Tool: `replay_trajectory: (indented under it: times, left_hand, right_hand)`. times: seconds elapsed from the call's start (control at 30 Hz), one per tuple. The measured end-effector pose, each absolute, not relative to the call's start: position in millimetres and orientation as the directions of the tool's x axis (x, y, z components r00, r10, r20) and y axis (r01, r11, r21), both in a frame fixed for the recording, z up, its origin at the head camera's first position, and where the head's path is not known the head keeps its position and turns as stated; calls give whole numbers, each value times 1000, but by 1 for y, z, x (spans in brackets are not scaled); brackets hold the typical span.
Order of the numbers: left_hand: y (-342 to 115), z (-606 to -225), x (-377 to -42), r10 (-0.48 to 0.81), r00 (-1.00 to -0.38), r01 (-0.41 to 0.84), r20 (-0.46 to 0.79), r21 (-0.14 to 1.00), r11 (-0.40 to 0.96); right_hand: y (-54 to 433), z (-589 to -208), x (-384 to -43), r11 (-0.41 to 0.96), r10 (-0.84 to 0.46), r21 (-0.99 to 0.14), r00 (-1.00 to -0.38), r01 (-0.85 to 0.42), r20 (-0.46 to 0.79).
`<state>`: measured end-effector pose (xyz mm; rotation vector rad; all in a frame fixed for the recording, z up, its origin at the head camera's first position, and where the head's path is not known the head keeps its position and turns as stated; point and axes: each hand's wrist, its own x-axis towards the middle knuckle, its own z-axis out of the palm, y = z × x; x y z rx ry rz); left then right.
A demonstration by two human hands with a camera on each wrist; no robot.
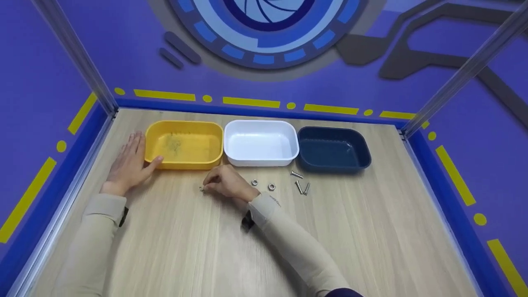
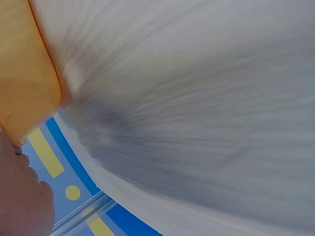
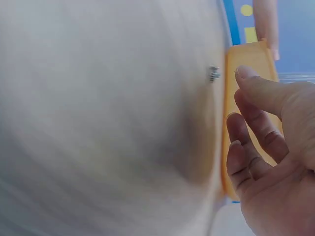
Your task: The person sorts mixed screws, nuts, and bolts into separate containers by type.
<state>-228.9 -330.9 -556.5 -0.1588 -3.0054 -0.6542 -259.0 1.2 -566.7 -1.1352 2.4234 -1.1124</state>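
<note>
My left hand (image 1: 130, 165) rests against the left side of the yellow bin (image 1: 183, 166), fingers straight along its wall and thumb at the front corner of the rim. In front of that bin, my right hand (image 1: 229, 181) reaches low over the table with loosely bent fingers. Just beyond its fingertips lies a small cluster of metal pieces (image 3: 213, 73), too blurred to name. A gap shows between thumb and forefinger in the right wrist view. Two hex nuts, a left one (image 1: 254, 182) and a right one (image 1: 271, 187), lie right of this hand.
A white bin (image 1: 261, 162) and a dark blue bin (image 1: 334, 168) continue the row beside the yellow one. Before the dark bin lie three bolts, one of them (image 1: 299, 187) slanted. Small dark specks (image 1: 173, 142) show inside the yellow bin. Purple panels (image 1: 255, 82) enclose the table.
</note>
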Motion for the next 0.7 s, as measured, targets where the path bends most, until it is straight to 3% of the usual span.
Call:
replay_trajectory:
  times: [0.2, 0.43, 0.7]
  left_hand:
    - [-334, -555, -233, 98, -993, 116, 64, 388, 914]
    - [-339, -555, -229, 104, -992, 123, 70, 397, 910]
    - [-336, -555, -235, 132, -989, 150, 74, 400, 904]
  right_hand:
    - [-3, -547, -262, 408, -741, -745, -668, -528, 67]
    - [-14, -527, -270, 407, -772, -698, -631, -589, 83]
    - [-17, -506, -283, 401, -743, -701, -658, -589, 127]
